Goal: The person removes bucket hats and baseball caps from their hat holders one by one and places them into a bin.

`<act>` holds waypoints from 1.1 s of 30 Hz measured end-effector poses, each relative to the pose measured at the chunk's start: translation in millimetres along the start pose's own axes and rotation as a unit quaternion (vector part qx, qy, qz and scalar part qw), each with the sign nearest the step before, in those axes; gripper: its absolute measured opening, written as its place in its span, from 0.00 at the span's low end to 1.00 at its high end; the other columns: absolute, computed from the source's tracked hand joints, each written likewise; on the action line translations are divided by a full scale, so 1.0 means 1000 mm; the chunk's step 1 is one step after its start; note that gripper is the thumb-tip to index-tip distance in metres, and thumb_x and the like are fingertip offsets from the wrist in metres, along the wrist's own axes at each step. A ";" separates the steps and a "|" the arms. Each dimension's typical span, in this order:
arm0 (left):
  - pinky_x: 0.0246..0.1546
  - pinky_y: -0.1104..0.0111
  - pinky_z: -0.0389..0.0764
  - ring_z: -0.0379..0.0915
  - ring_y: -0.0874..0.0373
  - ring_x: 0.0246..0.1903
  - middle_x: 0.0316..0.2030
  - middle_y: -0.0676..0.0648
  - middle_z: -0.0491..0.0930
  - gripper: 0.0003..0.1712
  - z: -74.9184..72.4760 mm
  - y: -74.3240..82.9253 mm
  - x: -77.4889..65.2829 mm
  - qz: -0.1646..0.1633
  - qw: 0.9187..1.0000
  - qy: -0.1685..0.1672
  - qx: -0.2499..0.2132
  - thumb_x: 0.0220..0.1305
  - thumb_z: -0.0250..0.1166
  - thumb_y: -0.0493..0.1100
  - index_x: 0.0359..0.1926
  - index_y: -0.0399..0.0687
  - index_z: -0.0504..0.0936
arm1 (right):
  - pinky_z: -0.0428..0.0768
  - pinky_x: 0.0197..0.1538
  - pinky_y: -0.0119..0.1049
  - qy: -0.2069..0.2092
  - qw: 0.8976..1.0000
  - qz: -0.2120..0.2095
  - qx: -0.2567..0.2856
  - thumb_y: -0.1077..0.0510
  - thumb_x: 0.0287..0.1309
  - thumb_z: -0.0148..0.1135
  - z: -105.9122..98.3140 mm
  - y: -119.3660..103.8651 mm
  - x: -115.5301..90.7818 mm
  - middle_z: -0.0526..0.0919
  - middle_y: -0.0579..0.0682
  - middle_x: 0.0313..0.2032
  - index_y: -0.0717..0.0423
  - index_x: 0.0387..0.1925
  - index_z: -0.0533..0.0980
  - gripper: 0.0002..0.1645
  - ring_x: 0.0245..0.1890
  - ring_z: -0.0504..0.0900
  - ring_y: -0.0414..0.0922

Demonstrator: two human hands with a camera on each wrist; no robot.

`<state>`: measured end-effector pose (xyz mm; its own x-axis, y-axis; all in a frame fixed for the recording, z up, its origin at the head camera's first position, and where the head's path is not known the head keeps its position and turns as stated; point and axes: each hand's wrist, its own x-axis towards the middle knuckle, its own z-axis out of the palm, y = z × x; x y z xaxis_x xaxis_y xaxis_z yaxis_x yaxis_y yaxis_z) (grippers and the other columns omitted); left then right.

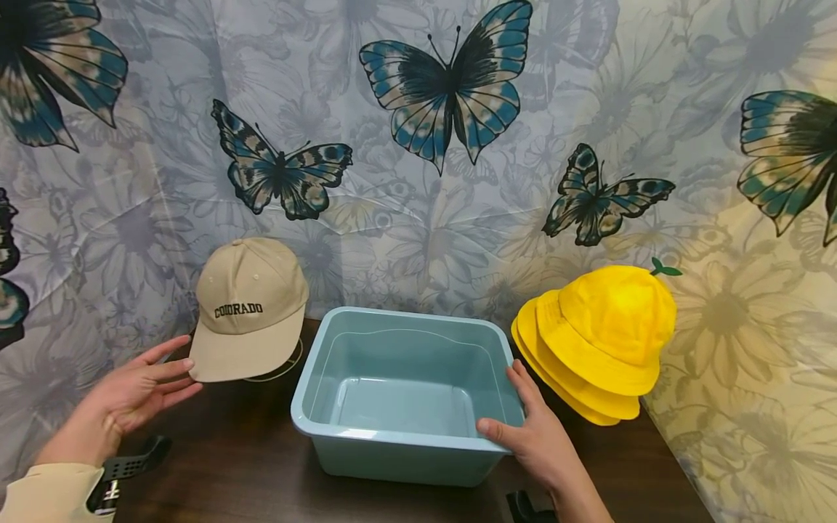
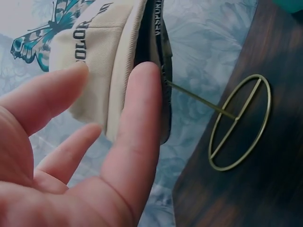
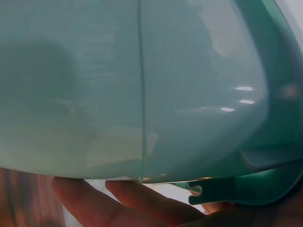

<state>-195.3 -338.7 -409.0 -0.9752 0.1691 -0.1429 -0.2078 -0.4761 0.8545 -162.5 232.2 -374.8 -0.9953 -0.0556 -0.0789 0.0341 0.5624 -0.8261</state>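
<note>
A beige baseball cap (image 1: 248, 312) lettered COLORADO sits on a thin gold wire stand (image 2: 239, 120) at the left. My left hand (image 1: 147, 385) is at the left edge of its brim, fingers spread and loosely extended, fingertips right at the brim. The left wrist view shows a finger (image 2: 139, 109) overlapping the brim's edge. In the middle is a light blue plastic basin (image 1: 405, 436) with nothing inside. My right hand (image 1: 539, 436) grips its right rim near the front corner, thumb over the rim. The right wrist view shows fingers against the basin's wall (image 3: 189, 94).
Several yellow bucket hats (image 1: 608, 327), stacked and tilted, stand to the right of the basin, a green sprout on the top one. Everything is on a dark wooden table (image 1: 242, 450). A butterfly-print cloth (image 1: 418, 240) hangs close behind.
</note>
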 end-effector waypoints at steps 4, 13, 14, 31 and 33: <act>0.43 0.53 0.82 0.82 0.48 0.40 0.42 0.43 0.76 0.27 0.000 -0.003 0.003 0.001 1.000 -0.005 -0.012 0.69 0.54 0.22 0.43 0.61 0.87 | 0.49 0.66 0.69 0.001 1.000 -0.002 -0.003 0.37 0.51 0.74 0.001 -0.001 0.000 0.36 0.47 0.79 0.52 0.79 0.48 0.65 0.75 0.39 0.61; 0.42 0.57 0.82 0.83 0.50 0.41 0.42 0.47 0.82 0.26 -0.003 -0.009 0.007 0.015 0.997 -0.027 -0.069 0.70 0.52 0.22 0.45 0.56 0.88 | 0.48 0.66 0.70 0.002 1.000 -0.003 0.003 0.37 0.51 0.74 0.001 -0.001 0.001 0.36 0.46 0.79 0.52 0.79 0.48 0.64 0.75 0.39 0.60; 0.42 0.57 0.82 0.83 0.50 0.41 0.42 0.47 0.82 0.26 -0.003 -0.010 0.007 0.016 0.997 -0.027 -0.075 0.70 0.52 0.22 0.45 0.56 0.88 | 0.48 0.66 0.70 0.003 1.000 -0.003 0.003 0.37 0.51 0.74 0.001 -0.001 0.001 0.36 0.47 0.79 0.52 0.79 0.49 0.64 0.75 0.39 0.60; 0.41 0.61 0.83 0.83 0.49 0.40 0.44 0.43 0.82 0.25 -0.001 -0.012 0.003 0.057 0.976 -0.053 -0.202 0.72 0.47 0.22 0.49 0.47 0.87 | 0.49 0.66 0.69 0.004 1.000 0.008 0.001 0.36 0.49 0.74 0.001 -0.002 0.000 0.36 0.48 0.79 0.52 0.79 0.49 0.65 0.75 0.40 0.62; 0.40 0.61 0.83 0.82 0.49 0.40 0.44 0.42 0.82 0.25 0.000 -0.011 0.002 0.066 0.973 -0.058 -0.212 0.72 0.46 0.22 0.49 0.46 0.86 | 0.48 0.66 0.69 0.003 1.000 0.008 0.000 0.36 0.49 0.74 0.001 -0.002 0.000 0.36 0.48 0.79 0.52 0.79 0.48 0.65 0.75 0.40 0.62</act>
<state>-195.2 -333.0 -419.2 -0.9855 0.1668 0.0315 -0.1186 -0.8094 0.5752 -162.3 230.1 -373.6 -0.9952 -0.0409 -0.0885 0.0503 0.5627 -0.8251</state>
